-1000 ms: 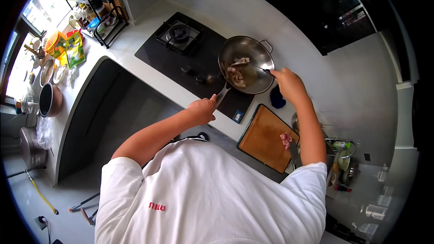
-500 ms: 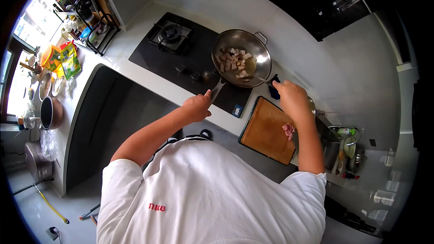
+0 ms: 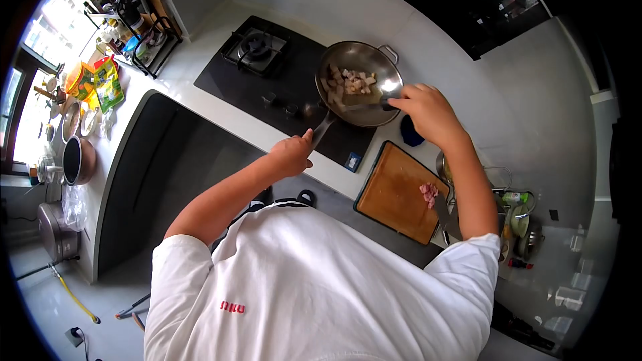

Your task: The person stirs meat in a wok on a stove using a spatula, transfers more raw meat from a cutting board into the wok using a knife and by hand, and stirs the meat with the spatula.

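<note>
My left hand is closed round the long handle of a metal wok. Chunks of pale, cooked-looking meat lie in the wok with some liquid beside them. Over the wok's right rim, my right hand grips the dark handle of a spatula. Its blade reaches down among the meat and looks smeared by motion. Under my right forearm, a wooden cutting board carries a small heap of raw pink meat, with a knife blade at its right edge.
The wok stands on the right side of a black hob; a second burner is at the left. A dark blue object lies between wok and board. Left are a spice rack, food packets and a pot.
My right hand has moved up over the wok's rim, tilting the spatula and swinging its blade left. The meat chunks have shifted slightly. My left hand stays on the handle.
</note>
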Available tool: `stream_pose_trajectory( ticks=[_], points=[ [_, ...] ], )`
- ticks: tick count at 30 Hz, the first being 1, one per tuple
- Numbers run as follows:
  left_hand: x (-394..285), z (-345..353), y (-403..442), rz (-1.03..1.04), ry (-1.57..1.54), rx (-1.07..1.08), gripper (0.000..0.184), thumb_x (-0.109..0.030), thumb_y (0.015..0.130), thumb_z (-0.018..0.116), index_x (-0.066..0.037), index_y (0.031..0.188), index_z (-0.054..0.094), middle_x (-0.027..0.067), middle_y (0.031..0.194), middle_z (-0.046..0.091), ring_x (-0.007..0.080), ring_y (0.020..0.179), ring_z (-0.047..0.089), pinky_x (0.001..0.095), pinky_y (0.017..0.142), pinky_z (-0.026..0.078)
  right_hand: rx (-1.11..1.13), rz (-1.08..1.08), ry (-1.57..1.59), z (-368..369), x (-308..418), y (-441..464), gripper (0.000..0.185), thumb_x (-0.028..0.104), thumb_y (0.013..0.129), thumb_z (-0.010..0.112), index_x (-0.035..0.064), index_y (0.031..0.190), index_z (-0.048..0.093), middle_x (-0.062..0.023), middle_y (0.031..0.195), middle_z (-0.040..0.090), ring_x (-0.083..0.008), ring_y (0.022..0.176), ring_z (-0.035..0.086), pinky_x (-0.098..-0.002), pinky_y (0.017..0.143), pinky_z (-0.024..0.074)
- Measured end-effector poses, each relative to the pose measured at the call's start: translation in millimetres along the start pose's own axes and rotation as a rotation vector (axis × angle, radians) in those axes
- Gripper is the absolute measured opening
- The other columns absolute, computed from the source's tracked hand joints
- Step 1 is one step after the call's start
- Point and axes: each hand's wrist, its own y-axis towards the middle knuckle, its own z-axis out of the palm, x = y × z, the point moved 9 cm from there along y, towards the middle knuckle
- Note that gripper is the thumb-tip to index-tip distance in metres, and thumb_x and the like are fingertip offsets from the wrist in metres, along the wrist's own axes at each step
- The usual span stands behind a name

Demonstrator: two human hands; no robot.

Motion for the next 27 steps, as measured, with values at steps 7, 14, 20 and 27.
stream_pose_trajectory(
  ticks=[7, 14, 20, 27],
  points=[
    [-1.8, -1.7, -2.4, -0.002, -0.014, -0.037, 0.098, -0.034, 0.089, 0.079, -0.003, 0.163, 0.023, 0.0199, 0.117, 0.068, 0.0371, 0.11, 0.067, 0.0446, 0.094, 0.054, -0.001, 0.144, -0.035, 76.1, -57.1, 25.2, 0.036, 0.001, 0.089, 0.062, 0.0108, 0.122, 0.073, -0.01, 0.106, 0.067, -0.0303, 0.105, 0.064, -0.0429, 0.094, 0.0529],
    [-3.0, -4.9, -3.0, -0.016, -0.006, -0.022, 0.097, -0.033, 0.089, 0.079, -0.003, 0.163, 0.022, 0.0204, 0.118, 0.068, 0.0376, 0.112, 0.067, 0.0451, 0.096, 0.053, -0.055, 0.668, 0.617, 153.0, -122.0, -64.3, 0.041, 0.017, 0.097, 0.063, -0.001, 0.134, 0.063, -0.0258, 0.128, 0.068, -0.0398, 0.123, 0.064, -0.0424, 0.105, 0.0492],
    [-5.6, -3.6, -1.2, -0.016, 0.021, -0.006, 0.098, -0.032, 0.089, 0.079, -0.002, 0.163, 0.022, 0.0225, 0.118, 0.068, 0.0392, 0.113, 0.067, 0.0459, 0.096, 0.053, -0.138, 0.733, 0.565, 182.6, -76.2, -79.6, 0.045, 0.023, 0.099, 0.06, -0.0016, 0.137, 0.061, -0.0283, 0.128, 0.066, -0.0435, 0.119, 0.063, -0.0447, 0.102, 0.05],
    [-7.6, -9.4, -4.8, -0.028, 0.008, -0.016, 0.098, -0.031, 0.088, 0.079, -0.002, 0.162, 0.023, 0.0245, 0.114, 0.07, 0.0405, 0.11, 0.068, 0.0464, 0.095, 0.054, -0.024, 0.789, 0.519, 167.8, -41.4, -90.6, 0.045, 0.023, 0.101, 0.056, -0.0006, 0.139, 0.058, -0.029, 0.123, 0.067, -0.0464, 0.116, 0.063, -0.0496, 0.099, 0.0501]
  ],
)
